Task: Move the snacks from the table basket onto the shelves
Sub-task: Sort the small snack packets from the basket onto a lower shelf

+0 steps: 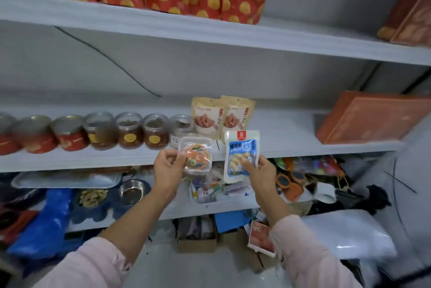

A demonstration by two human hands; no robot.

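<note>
Both hands are up in front of the two beige pouches (221, 117) standing on the middle shelf (93, 159). The left hand (166, 166) pinches the left edge of a clear plastic snack box (197, 156), which sticks out to that hand's right, just below-left of the pouches. The right hand (257, 171) grips a white-and-blue snack pouch (240, 155) by its lower right side, thumb across the front. That pouch is upright, just below the beige ones. A row of jars (129, 130) sits left of them.
</note>
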